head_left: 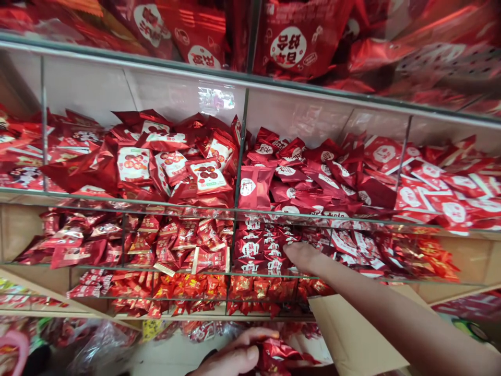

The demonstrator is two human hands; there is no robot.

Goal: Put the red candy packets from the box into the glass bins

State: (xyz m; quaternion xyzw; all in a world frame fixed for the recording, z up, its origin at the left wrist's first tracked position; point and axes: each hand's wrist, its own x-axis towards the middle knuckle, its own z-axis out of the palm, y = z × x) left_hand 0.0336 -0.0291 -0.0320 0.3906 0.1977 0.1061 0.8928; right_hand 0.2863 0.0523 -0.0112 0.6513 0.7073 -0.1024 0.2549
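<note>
My right hand (pixel 303 257) reaches into a glass bin of small dark red candy packets (pixel 258 248) in the middle tier; its fingers are curled down among the packets and mostly hidden. At the bottom edge, my left hand (pixel 235 357) is closed on a bunch of shiny red wrapped packets (pixel 279 356). Above, a bin holds red packets with white round labels (pixel 324 172), and to the left lies a bin of packets printed with red fruit (pixel 172 162).
Tiered glass bins (pixel 235 211) with vertical dividers fill the view, all heaped with red snack packets. Larger red bags (pixel 297 42) lie on the top tier. A cardboard box flap (pixel 352 334) sits under my right forearm. Plastic bags (pixel 97 344) lie at the lower left.
</note>
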